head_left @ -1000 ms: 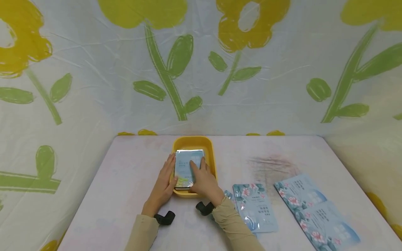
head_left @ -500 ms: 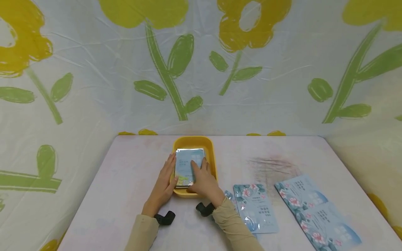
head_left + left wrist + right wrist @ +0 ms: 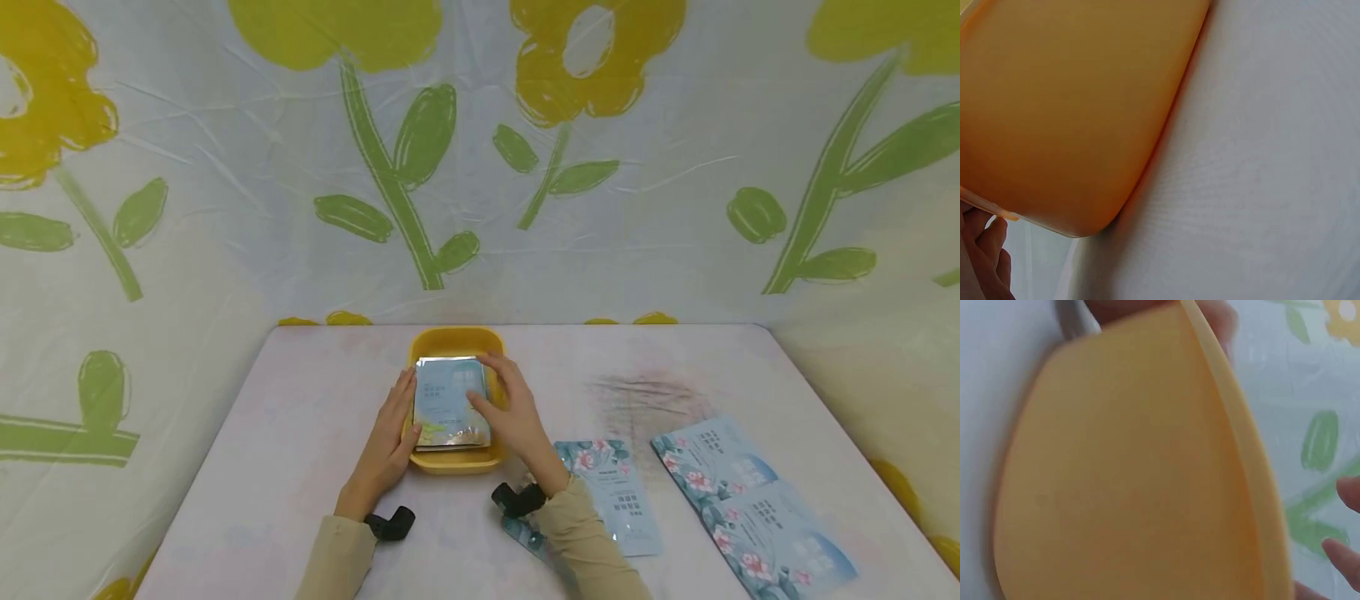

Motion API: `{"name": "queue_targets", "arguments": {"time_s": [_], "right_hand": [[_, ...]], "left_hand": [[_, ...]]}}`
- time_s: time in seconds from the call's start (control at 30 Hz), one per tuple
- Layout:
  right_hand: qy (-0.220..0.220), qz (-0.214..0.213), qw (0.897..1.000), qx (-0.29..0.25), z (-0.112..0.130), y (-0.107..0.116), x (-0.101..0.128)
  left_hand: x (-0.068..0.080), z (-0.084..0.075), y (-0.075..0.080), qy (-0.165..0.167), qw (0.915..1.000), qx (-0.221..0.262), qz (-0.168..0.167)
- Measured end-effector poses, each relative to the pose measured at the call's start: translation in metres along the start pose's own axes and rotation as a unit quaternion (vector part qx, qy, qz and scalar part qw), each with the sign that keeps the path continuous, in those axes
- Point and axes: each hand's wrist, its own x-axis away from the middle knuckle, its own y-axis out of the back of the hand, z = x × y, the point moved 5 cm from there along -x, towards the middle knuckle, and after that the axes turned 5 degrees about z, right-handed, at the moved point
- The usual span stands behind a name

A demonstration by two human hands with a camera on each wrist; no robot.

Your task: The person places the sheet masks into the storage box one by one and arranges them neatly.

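Observation:
In the head view, a stack of light blue sachets (image 3: pixel 446 400) lies in a yellow plastic tray (image 3: pixel 457 465) at mid-table. My left hand (image 3: pixel 382 450) rests along the tray's left rim and the sachets' left edge, fingers straight. On the other side my right hand (image 3: pixel 517 417) hovers over or touches the stack's right edge, its thumb and forefinger spread apart; contact is hard to tell. The left wrist view shows the tray's outer wall (image 3: pixel 1079 119) with fingers (image 3: pixel 991 244) at its rim. Tray wall (image 3: pixel 1129 456) also fills the right wrist view.
Right of the tray a flowered blue sachet (image 3: pixel 626 508) lies flat, and another sachet (image 3: pixel 525 533) is partly under the right forearm. Further right, two flowered sachets (image 3: pixel 716 458) overlap. Flower-printed cloth (image 3: pixel 480 167) walls in the table's back and sides.
My right hand has shifted from on top of the sachets to their right edge, with its forearm moving right. The left hand stays put at the tray's left side.

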Motion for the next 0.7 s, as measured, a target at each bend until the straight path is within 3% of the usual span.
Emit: {"name": "queue_targets", "arguments": {"time_s": [0.13,0.37,0.5,0.7], "right_hand": [[0.003,-0.028,1.000,0.007,-0.001,0.027,0.002],[-0.051,-0.001,0.998,0.049,0.008,0.077,0.010],[-0.073,-0.003,0.995,0.062,-0.008,0.100,0.018],[-0.120,-0.011,0.992,0.045,-0.052,0.131,0.033]], "left_hand": [[0.001,-0.001,0.000,0.005,1.0000,0.004,0.002],[0.000,0.000,-0.001,0.011,0.9999,-0.002,0.005],[0.001,-0.001,-0.001,0.017,0.9998,-0.006,0.008],[0.001,-0.002,-0.001,0.012,0.9999,-0.006,0.002]]}}
